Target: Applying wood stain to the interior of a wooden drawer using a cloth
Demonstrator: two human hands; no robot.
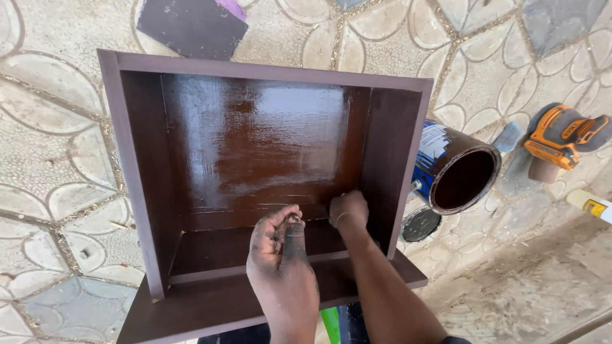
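Glossy brown cabinet box (255,153), open face up on the tiled floor (57,159), both hands inside.
Right hand (349,210) fisted at the right inner corner; left hand (275,239) loosely curled, just beside it; whether either holds anything is hidden.

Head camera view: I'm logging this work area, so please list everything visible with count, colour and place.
Wooden box: one, dark brown, glossy wet inside, centre.
Tin can: one, blue outside, dark inside, on its side right of the box.
Can lid: one, dark, on the floor below the can.
Power sander: one, orange and black, far right.
Sandpaper sheet: one, dark purple, top.
Tiled floor: patterned, beige.
Left hand: stained, closed, inside the box.
Right hand: closed, at the box's inner back panel.
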